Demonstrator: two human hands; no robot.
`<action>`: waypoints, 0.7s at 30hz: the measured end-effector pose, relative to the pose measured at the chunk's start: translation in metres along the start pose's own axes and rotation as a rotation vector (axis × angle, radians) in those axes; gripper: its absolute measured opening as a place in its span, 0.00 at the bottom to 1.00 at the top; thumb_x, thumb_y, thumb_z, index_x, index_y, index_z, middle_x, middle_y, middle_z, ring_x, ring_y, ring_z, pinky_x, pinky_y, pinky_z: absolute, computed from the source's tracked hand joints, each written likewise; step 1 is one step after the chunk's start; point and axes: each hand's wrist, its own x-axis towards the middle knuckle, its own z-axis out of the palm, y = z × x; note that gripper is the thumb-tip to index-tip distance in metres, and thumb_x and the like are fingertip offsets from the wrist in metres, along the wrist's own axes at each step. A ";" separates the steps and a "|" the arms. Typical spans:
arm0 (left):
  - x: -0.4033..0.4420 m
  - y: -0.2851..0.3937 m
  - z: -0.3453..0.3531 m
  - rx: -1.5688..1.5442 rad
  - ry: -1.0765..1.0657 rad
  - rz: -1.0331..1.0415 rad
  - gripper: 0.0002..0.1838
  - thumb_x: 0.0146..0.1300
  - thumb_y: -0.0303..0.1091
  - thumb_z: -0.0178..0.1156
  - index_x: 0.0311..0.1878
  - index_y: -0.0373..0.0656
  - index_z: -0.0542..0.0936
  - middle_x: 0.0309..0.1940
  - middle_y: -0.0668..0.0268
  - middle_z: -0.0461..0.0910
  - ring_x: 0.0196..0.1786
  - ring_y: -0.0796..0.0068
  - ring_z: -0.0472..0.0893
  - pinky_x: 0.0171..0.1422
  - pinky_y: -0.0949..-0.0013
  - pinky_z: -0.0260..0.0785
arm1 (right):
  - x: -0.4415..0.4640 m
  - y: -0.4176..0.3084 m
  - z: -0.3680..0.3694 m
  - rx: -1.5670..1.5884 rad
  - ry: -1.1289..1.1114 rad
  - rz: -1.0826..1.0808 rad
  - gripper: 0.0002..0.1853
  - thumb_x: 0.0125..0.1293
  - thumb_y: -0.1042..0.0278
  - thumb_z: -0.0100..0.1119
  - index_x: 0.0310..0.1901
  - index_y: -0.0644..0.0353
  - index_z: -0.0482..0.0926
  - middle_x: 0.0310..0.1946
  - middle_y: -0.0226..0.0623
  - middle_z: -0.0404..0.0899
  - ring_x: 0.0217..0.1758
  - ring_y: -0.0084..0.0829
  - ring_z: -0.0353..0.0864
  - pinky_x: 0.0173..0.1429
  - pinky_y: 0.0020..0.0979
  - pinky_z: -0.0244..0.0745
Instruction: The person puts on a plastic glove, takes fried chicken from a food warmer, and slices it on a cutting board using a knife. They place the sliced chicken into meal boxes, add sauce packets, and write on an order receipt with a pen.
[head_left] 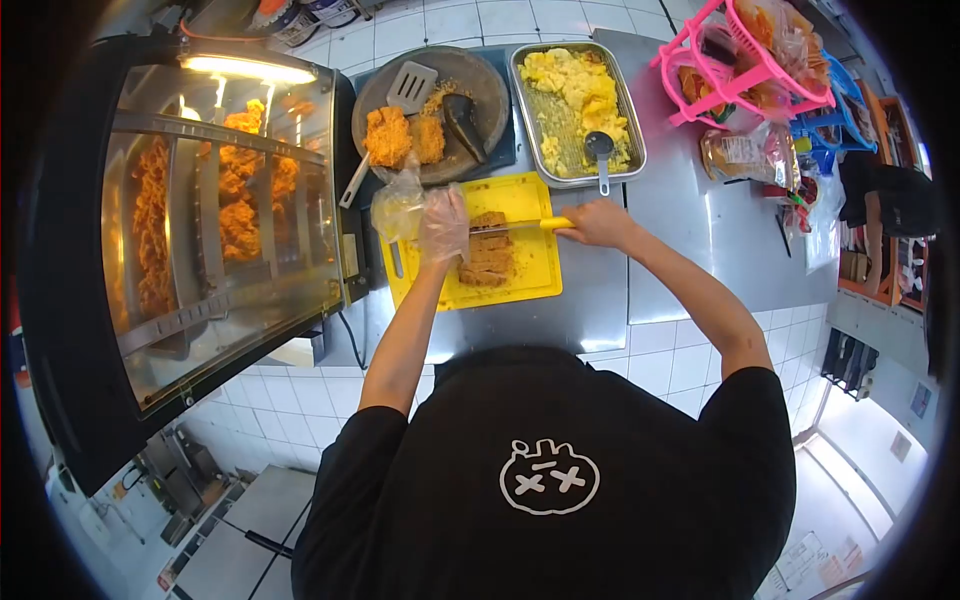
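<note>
My right hand (pixel 597 222) grips the yellow handle of a knife (pixel 515 226), fingers wrapped round it. The blade lies across a breaded fried cutlet (pixel 487 262), with cut lines showing in the part nearer me. My left hand (pixel 445 222), in a clear plastic glove, presses with curled fingers against the cutlet's left side, close to the blade's tip; its fingertips are partly hidden. Beneath everything is a yellow cutting board (pixel 535 275) with crumbs on it. A crumpled clear plastic bag or glove (pixel 398 208) sits just left of my left hand.
Beyond the board, a round dark tray (pixel 385 95) holds fried pieces (pixel 388 137), a slotted spatula (pixel 411 88) and tongs (pixel 463 128). A metal pan (pixel 640 165) contains yellow food and a ladle (pixel 599 150). A lit warming cabinet (pixel 345 150) stands left; pink baskets (pixel 690 60) stand right.
</note>
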 end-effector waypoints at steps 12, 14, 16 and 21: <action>0.026 0.004 -0.152 -0.747 0.302 -0.505 0.14 0.75 0.32 0.48 0.44 0.35 0.83 0.40 0.56 0.84 0.43 0.59 0.82 0.54 0.58 0.73 | -0.135 -0.078 -0.063 0.324 0.060 0.368 0.25 0.74 0.40 0.56 0.39 0.58 0.83 0.21 0.46 0.82 0.25 0.49 0.83 0.35 0.50 0.77; 0.024 0.017 -0.186 -0.754 0.387 -0.371 0.12 0.72 0.34 0.54 0.45 0.36 0.83 0.38 0.58 0.84 0.43 0.59 0.83 0.55 0.58 0.74 | -0.174 -0.090 -0.034 0.583 0.115 0.495 0.26 0.75 0.41 0.56 0.37 0.60 0.82 0.20 0.43 0.80 0.23 0.42 0.81 0.32 0.47 0.75; 0.011 0.025 -0.181 -0.665 0.150 -0.074 0.16 0.69 0.39 0.60 0.52 0.38 0.82 0.45 0.56 0.84 0.51 0.56 0.83 0.62 0.55 0.72 | -0.200 -0.101 0.028 0.850 0.226 0.612 0.27 0.76 0.41 0.55 0.34 0.61 0.81 0.17 0.38 0.77 0.19 0.33 0.77 0.28 0.41 0.73; -0.034 0.060 -0.118 -0.257 -0.446 0.368 0.44 0.58 0.57 0.70 0.75 0.49 0.68 0.75 0.47 0.63 0.77 0.41 0.61 0.80 0.37 0.49 | -0.176 -0.157 0.104 1.431 0.212 0.881 0.29 0.78 0.37 0.50 0.32 0.59 0.74 0.15 0.24 0.66 0.11 0.18 0.65 0.15 0.26 0.58</action>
